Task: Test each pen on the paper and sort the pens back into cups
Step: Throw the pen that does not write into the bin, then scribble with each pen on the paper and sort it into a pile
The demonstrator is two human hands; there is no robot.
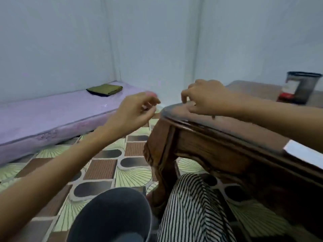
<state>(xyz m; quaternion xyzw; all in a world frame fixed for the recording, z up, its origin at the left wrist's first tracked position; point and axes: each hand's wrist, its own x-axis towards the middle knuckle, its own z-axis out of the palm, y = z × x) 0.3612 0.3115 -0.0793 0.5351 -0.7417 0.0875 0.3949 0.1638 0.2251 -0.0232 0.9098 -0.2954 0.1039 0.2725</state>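
Observation:
The frame is blurred by motion. My left hand [138,109] hovers just left of the wooden table's corner [167,112], its fingers curled, pinching what looks like a small pink cap [150,93]. My right hand [206,98] is over the table corner with fingers curled; a dark pen tip [213,117] pokes out beneath it. A black mesh cup [303,88] with a red and white label stands on the table at the far right. A white sheet of paper [304,151] shows at the table's near right edge.
A dark grey round container [108,215] sits on the patterned floor near my striped trouser leg [192,206]. A lilac mattress [52,119] with a folded green cloth [104,89] lies along the left wall.

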